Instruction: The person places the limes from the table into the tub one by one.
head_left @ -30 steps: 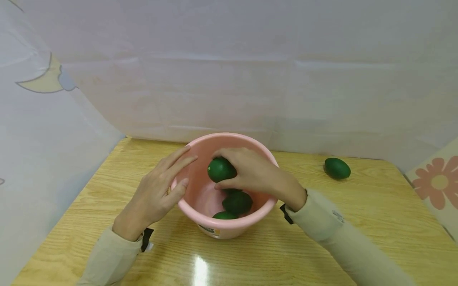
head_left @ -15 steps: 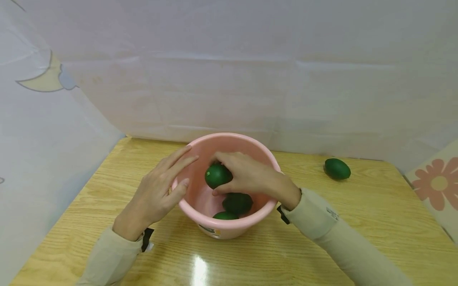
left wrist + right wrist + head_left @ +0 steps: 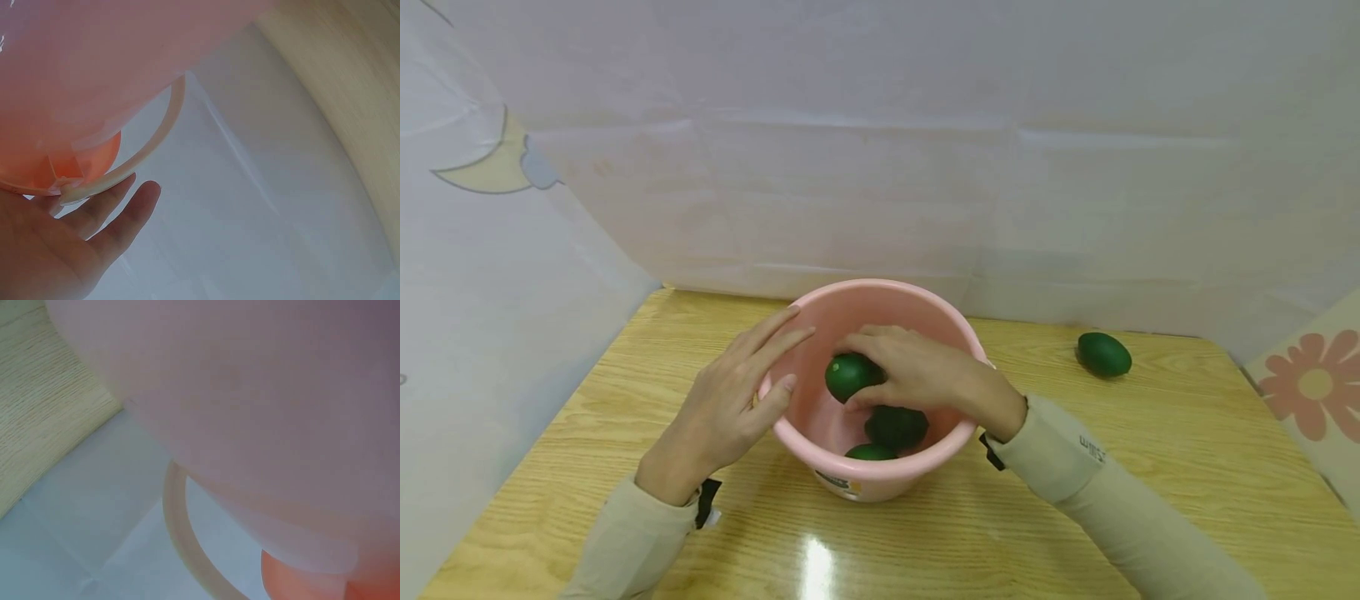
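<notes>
A pink bucket (image 3: pixel 880 469) stands on the table in the head view. My left hand (image 3: pixel 722 400) rests at its left rim with fingers extended. In the left wrist view its straight fingers (image 3: pixel 128 212) lie by the cream handle (image 3: pixel 169 119). Reaching inside the bucket, my right hand (image 3: pixel 917 367) grips a green avocado (image 3: pixel 850 377) between thumb and fingers. Below it lie a darker avocado (image 3: pixel 897 429) and another green avocado (image 3: pixel 871 452), partly hidden by the front rim. The right wrist view shows the bucket's outer wall (image 3: pixel 250 412) but not the hand.
One more avocado (image 3: pixel 1104 355) lies on the wooden table (image 3: pixel 1187 467) to the right of the bucket. White sheeting (image 3: pixel 880 192) rises behind the table's back edge. A printed moon (image 3: pixel 493 167) and flower (image 3: pixel 1315 383) show at the sides.
My right hand has moved slightly left and lower into the bucket, taking the held avocado with it. The left hand stays at the rim.
</notes>
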{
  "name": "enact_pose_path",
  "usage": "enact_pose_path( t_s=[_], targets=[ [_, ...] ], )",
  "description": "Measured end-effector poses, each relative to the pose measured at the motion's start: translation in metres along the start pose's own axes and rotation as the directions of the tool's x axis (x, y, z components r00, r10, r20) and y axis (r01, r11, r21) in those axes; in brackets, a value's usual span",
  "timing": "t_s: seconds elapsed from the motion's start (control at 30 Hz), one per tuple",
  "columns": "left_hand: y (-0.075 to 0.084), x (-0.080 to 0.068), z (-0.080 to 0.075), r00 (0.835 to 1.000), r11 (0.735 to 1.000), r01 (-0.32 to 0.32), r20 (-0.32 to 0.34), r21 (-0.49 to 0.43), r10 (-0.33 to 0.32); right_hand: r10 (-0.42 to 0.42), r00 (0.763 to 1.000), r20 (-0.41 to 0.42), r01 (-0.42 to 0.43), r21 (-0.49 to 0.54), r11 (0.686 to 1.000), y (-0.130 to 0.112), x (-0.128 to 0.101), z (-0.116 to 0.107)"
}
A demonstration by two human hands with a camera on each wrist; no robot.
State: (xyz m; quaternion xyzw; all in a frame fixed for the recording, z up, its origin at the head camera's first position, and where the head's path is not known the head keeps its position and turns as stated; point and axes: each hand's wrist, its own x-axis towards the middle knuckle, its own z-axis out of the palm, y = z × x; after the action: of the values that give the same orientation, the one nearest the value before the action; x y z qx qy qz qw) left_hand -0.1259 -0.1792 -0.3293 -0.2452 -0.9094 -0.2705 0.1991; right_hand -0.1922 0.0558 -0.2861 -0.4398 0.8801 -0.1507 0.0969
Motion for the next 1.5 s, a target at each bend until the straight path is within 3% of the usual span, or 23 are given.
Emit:
enact_pose_path(
  t_s=[0.2, 0.6, 0.97, 1.5],
  targets=[
    [0.0, -0.001, -0.001, 1.0, 1.0, 0.002, 0.007, 0.004, -0.002, -0.008, 0.998, -0.065, 0.012, 0.059, 0.998, 0.001, 0.001, 0.0],
    [-0.001, 0.001, 0.0, 1.0, 1.0, -0.008, 0.001, 0.004, 0.008, -0.027, 0.976, -0.216, 0.041, 0.062, 0.997, 0.0, -0.003, -0.002],
    [-0.002, 0.0, 0.001, 1.0, 1.0, -0.005, 0.01, -0.013, 0.005, -0.07, 0.933, -0.353, 0.094, 0.05, 0.994, -0.002, -0.009, -0.003],
    [-0.001, 0.0, 0.001, 1.0, 1.0, -0.002, 0.01, -0.014, 0.002, -0.067, 0.903, -0.425, 0.083, 0.02, 0.996, 0.004, -0.025, -0.017]
  ],
)
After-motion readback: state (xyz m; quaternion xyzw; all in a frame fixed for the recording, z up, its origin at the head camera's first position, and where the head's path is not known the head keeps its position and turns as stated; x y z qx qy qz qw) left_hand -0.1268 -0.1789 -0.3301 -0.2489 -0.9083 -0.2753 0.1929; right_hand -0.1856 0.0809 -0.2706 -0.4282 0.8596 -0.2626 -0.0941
